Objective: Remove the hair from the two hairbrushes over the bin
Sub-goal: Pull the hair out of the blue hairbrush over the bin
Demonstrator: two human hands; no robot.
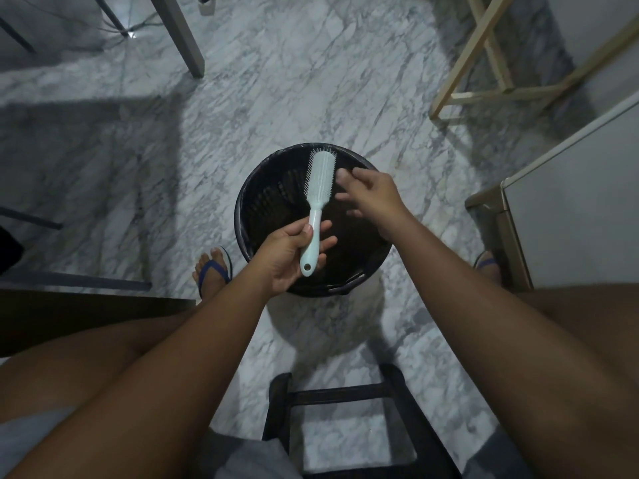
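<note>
A pale mint hairbrush [320, 181] is held over a round black bin [256, 202] on the marble floor. My left hand [288, 255] grips the brush by its handle, with the head pointing away from me. My right hand [371, 198] hovers just right of the brush head, fingers loosely curled and slightly blurred; the thumb and forefinger tips meet near the bristles. Whether hair is pinched between them is too small to tell. Only one brush is in view.
A dark stool frame [345, 409] stands between my knees. Wooden legs [484, 63] are at the back right, a grey table leg [183, 36] at the back left, and a white cabinet [570, 202] to the right. My feet in blue flip-flops [214, 267] flank the bin.
</note>
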